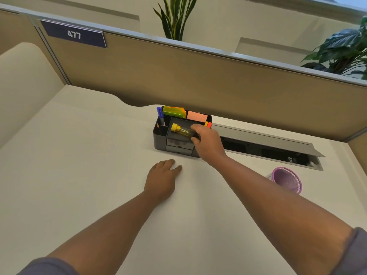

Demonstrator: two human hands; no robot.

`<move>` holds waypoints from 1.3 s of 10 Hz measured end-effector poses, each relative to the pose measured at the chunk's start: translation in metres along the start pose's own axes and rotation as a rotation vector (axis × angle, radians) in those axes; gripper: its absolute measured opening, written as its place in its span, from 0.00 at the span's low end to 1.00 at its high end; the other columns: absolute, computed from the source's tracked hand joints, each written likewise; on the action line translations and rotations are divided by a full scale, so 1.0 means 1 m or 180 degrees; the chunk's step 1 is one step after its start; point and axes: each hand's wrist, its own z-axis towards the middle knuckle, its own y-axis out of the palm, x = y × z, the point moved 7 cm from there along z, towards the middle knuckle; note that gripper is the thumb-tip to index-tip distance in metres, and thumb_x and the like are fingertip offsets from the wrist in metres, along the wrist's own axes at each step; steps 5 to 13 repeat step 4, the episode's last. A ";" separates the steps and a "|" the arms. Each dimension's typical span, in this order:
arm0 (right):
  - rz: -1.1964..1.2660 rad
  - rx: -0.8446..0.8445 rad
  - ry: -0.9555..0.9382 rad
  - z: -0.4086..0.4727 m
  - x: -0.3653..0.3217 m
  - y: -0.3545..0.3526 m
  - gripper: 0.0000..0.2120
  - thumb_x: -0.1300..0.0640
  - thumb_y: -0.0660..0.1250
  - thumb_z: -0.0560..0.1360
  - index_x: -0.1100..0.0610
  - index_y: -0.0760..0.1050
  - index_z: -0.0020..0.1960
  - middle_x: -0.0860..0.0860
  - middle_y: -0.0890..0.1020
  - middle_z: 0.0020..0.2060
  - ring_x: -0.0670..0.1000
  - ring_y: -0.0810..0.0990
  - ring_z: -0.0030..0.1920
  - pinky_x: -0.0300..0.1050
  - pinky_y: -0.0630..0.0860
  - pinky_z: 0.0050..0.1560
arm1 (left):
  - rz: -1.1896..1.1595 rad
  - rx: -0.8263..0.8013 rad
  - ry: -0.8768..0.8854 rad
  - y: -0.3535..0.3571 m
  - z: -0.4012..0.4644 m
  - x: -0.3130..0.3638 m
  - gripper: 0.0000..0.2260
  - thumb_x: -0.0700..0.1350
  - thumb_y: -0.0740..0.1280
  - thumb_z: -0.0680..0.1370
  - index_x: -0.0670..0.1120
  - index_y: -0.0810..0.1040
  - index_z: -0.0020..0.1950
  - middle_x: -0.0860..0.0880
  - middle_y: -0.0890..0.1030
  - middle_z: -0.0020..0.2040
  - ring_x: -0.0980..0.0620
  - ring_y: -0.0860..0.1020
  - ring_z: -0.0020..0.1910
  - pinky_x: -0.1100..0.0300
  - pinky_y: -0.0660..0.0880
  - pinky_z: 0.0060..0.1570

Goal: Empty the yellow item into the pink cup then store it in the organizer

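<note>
Resting flat, palm down, on the pale desk (79,165): the left hand (161,180), fingers loosely spread, gripping nothing, just near of the black desk organizer (160,138). Reaching over the organizer's right side: the right hand (207,144), fingers and thumb pinching the clear end of the yellow-capped tube (181,131). Lying on its side across the organizer's wide open compartment, cap pointing left; whether touching the compartment floor or hanging just above it, impossible to tell. Nothing discernible inside the clear body.

Standing upright in the organizer's far-left slot: a blue marker (160,115). Filling the far slots: green and orange sticky flags (174,111) and a pink sticky-note pad (196,116). Peeking out beside the right knuckles: the orange and red tips of highlighters (207,124). Small drawers showing on the organizer's near face.

Sitting well apart, near and to the right: the pink mesh cup (287,180), tilting in the wide-angle view, partly hidden behind the right forearm.

Running along the far right of the desk: a grey cable-tray lid (268,138), propped open over a dark trough. Closing off the far edge: a tan cubicle partition (198,76) carrying a dark plate reading 477 (73,34). Rising behind the partition: a spiky green plant (175,18) and a broad-leaved plant (345,50) at far right, against cream walls.
</note>
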 end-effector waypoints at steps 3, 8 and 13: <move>0.0035 0.0095 -0.0031 -0.057 -0.004 -0.048 0.21 0.64 0.69 0.78 0.58 0.74 0.71 0.56 0.80 0.67 0.56 0.77 0.68 0.42 0.68 0.65 | 0.0175 0.0062 0.0035 -0.061 -0.001 0.029 0.22 0.38 0.64 0.79 0.50 0.73 0.73 0.44 0.71 0.76 0.41 0.71 0.71 0.46 0.73 0.64; -0.0012 0.0421 -0.0263 -0.072 -0.018 -0.087 0.16 0.67 0.68 0.77 0.60 0.78 0.64 0.57 0.84 0.59 0.56 0.81 0.60 0.49 0.77 0.62 | 0.0207 0.0675 0.0352 -0.123 0.001 0.065 0.20 0.37 0.67 0.76 0.48 0.77 0.67 0.45 0.77 0.69 0.41 0.75 0.66 0.45 0.74 0.59; -0.0012 0.0421 -0.0263 -0.072 -0.018 -0.087 0.16 0.67 0.68 0.77 0.60 0.78 0.64 0.57 0.84 0.59 0.56 0.81 0.60 0.49 0.77 0.62 | 0.0207 0.0675 0.0352 -0.123 0.001 0.065 0.20 0.37 0.67 0.76 0.48 0.77 0.67 0.45 0.77 0.69 0.41 0.75 0.66 0.45 0.74 0.59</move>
